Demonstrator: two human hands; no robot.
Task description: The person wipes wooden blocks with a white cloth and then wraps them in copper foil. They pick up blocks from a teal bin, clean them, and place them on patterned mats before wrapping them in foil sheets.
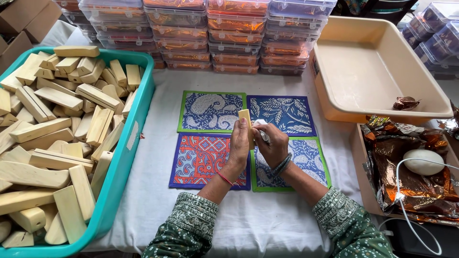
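Clearly we are in the middle of the work, with one wooden block in hand above the four printed cloth mats that lie in a square on the white tabletop. Our left hand is closed around the block and holds it upright over the middle of the mats, where the four corners meet. Our right hand, just to the right of the block, pinches a small white piece, a cloth or tissue as far as we can tell, and presses it against the block's side.

Judging from how things lie, much is left. Left of the mats the teal bin is heaped with pale wooden blocks like this one. Right of the mats the beige tray holds only one crumpled bit of brown foil. Nearer to us on that side, a box is full of coppery foil sheets, with a white oval thing and a white cable lying on them. Behind the mats stand stacks of clear lidded boxes with orange foil inside; we would take those for finished pieces, though we cannot see what they contain.
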